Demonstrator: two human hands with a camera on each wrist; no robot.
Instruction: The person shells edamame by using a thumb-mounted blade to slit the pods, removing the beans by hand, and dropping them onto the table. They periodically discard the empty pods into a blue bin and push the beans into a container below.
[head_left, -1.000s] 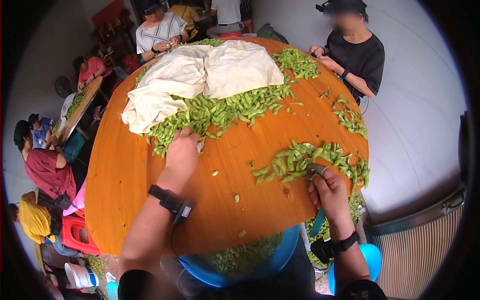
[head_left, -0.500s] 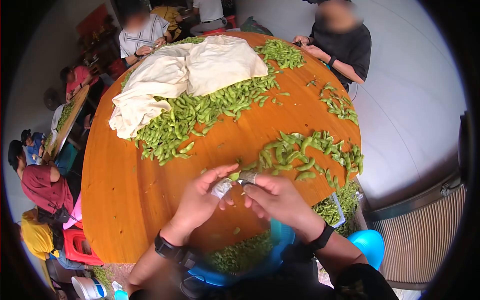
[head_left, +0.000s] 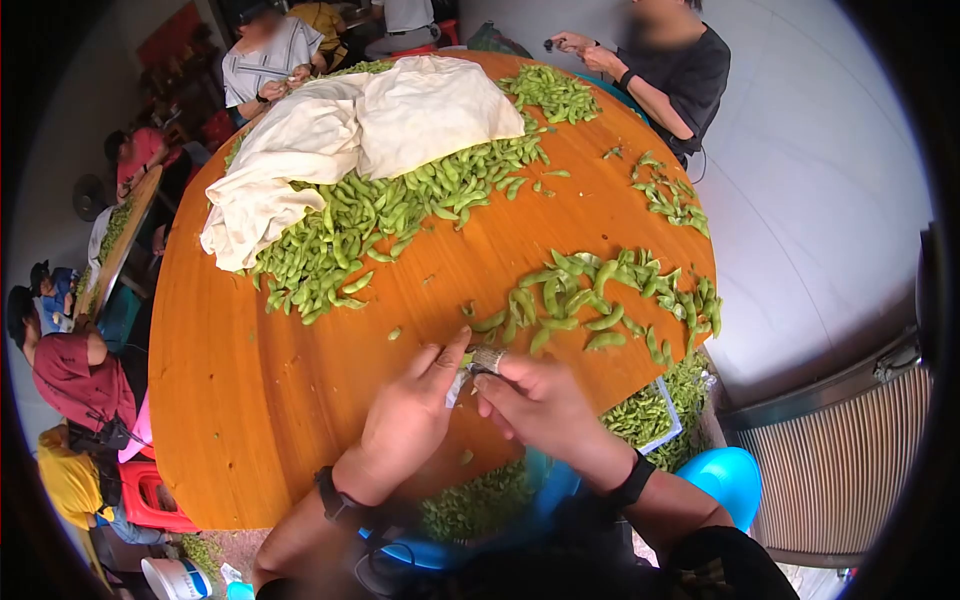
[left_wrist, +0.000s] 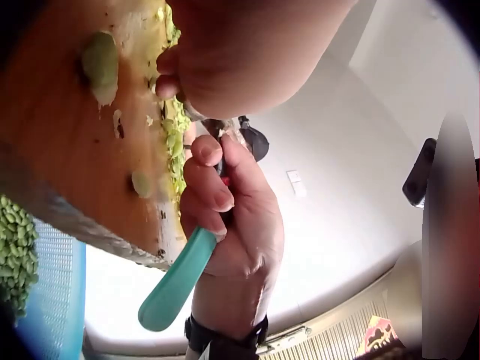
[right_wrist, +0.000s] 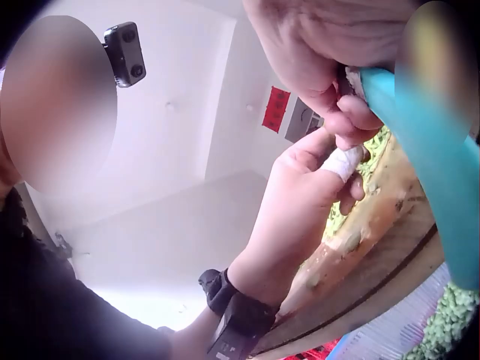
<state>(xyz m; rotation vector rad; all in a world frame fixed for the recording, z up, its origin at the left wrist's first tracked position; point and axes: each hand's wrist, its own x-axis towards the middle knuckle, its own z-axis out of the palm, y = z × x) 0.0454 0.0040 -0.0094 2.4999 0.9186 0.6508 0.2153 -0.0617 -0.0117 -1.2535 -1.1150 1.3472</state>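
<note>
My left hand (head_left: 405,425) and right hand (head_left: 555,410) meet low over the near edge of the wooden table. The left pinches a green soybean pod (head_left: 466,358), mostly hidden by fingers; white tape (right_wrist: 343,163) wraps its thumb. In the right hand is a tool with a curved teal handle (left_wrist: 180,281), its working end hidden between the hands. A greyish cover (head_left: 487,358) sits on a right fingertip, right at the pod. Loose pods (head_left: 600,310) lie just beyond the right hand. Below the hands stands a blue basin (head_left: 400,553) of shelled beans (head_left: 470,510).
Cream cloth (head_left: 430,115) covers part of a large pod heap (head_left: 350,240) on the table (head_left: 250,400). A crate of pods (head_left: 670,425) and a blue stool (head_left: 725,485) stand at the lower right. A person in black (head_left: 675,85) sits across at the right.
My left hand has left the heap and come back to the near edge with a pod. My right hand, with the teal-handled tool, has moved left from the loose pods to meet it.
</note>
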